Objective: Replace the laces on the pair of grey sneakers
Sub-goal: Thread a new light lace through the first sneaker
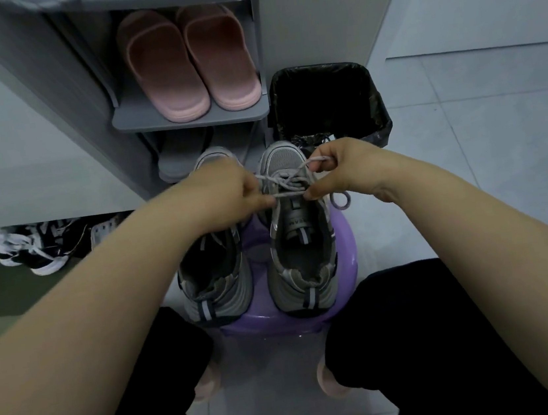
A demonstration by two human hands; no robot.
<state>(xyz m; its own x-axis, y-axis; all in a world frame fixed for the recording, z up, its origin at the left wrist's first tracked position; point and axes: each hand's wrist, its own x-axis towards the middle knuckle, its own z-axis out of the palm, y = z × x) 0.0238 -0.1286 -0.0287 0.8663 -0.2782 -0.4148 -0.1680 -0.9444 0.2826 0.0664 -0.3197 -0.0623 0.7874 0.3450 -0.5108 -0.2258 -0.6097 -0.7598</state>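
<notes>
Two grey sneakers stand side by side on a purple stool [348,260], toes pointing away from me. The right sneaker [300,238] has a grey lace [285,185] crossed over its upper eyelets. My left hand [229,195] pinches the lace at the shoe's left side. My right hand [340,168] pinches it at the right side, with a lace end curling below the fingers. The left sneaker [212,277] lies partly under my left forearm; its lacing is mostly hidden.
A grey shoe rack [192,119] ahead holds pink slippers [189,62] and grey slippers below. A black-lined waste bin [325,104] stands just behind the right sneaker. Black-and-white sneakers [36,247] lie on a mat at left. My knees flank the stool.
</notes>
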